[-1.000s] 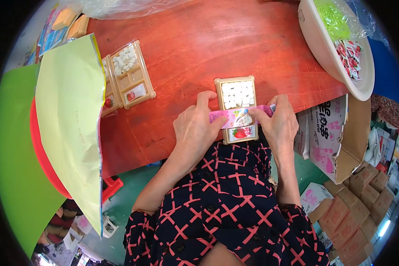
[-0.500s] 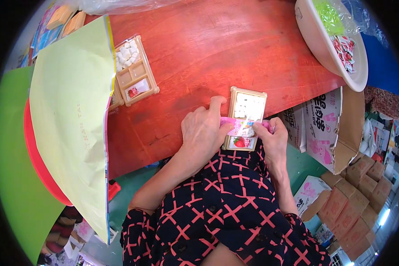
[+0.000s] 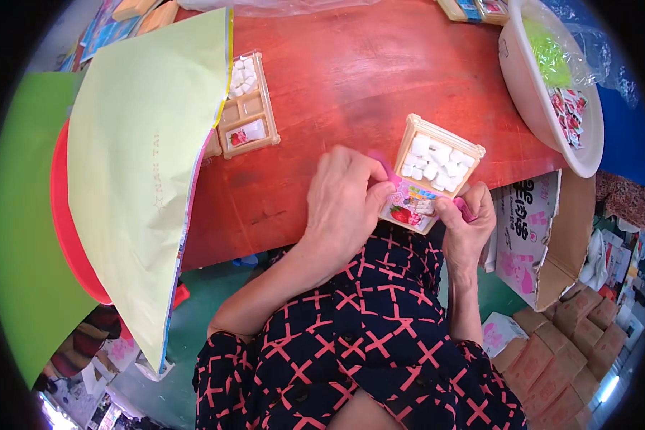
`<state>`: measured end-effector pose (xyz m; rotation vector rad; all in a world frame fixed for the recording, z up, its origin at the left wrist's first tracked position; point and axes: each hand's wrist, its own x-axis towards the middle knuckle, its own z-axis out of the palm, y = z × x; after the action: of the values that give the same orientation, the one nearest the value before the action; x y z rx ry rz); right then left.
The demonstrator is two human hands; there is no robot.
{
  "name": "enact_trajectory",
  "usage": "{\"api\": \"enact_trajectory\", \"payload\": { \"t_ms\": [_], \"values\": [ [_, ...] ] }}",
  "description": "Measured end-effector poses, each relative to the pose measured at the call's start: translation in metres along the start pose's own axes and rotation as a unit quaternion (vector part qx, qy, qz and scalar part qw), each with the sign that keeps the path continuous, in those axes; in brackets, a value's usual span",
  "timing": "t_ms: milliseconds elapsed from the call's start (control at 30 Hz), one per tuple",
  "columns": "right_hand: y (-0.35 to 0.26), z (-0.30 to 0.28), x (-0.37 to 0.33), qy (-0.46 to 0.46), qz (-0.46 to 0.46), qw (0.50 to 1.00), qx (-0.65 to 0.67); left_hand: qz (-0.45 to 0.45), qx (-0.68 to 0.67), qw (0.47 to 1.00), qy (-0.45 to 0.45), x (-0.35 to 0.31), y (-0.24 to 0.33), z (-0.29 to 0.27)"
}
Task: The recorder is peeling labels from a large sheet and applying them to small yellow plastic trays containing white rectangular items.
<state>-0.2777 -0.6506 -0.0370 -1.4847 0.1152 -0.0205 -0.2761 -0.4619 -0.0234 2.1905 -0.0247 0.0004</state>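
Observation:
Close in front of me, at the table's near edge, a beige compartment tray (image 3: 443,161) is held tilted. White marshmallow-like pieces (image 3: 437,164) fill its upper part, and a strawberry-printed sachet (image 3: 403,214) lies in its lower part. A pink, see-through printed strip (image 3: 417,192) runs across the tray between the two. My left hand (image 3: 347,190) pinches the strip's left end between thumb and bent forefinger, beside the tray. On the other side, my right hand (image 3: 467,218) is closed on the strip's right end, its thumb against the tray's lower right edge.
A similar filled tray (image 3: 254,107) lies left on the red table (image 3: 337,64), partly under a large pale yellow sheet (image 3: 147,158). At the right edge stands a white basin (image 3: 527,79) of sachets and green items. Open cardboard boxes (image 3: 562,236) are below right.
The tray has tipped up and turned, and it sits slightly further right. Both hands have moved right with it, still on the strip. The whole view has shifted a little.

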Motion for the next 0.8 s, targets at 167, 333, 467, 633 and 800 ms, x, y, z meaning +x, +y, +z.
{"api": "enact_trajectory", "payload": {
  "t_ms": [167, 333, 467, 633, 800],
  "values": [
    [0.004, 0.002, 0.006, 0.003, -0.005, 1.0, 0.006, -0.083, -0.199, 0.977, -0.005, -0.004, 0.004, 0.015],
    [0.006, -0.003, 0.009, 0.0, 0.005, 1.0, 0.029, -0.073, -0.203, 0.974, -0.064, -0.005, -0.002, 0.024],
    [0.002, -0.007, 0.009, -0.059, 0.009, 0.998, 0.027, -0.129, -0.353, 0.921, -0.104, -0.005, -0.009, 0.028],
    [-0.019, -0.024, 0.024, -0.185, -0.043, 0.982, -0.003, 0.13, -0.18, 0.975, -0.003, 0.0, -0.024, 0.005],
    [-0.028, -0.018, 0.029, -0.182, -0.246, 0.934, -0.184, 0.317, -0.065, 0.946, 0.024, -0.001, -0.026, -0.005]
  ]
}}
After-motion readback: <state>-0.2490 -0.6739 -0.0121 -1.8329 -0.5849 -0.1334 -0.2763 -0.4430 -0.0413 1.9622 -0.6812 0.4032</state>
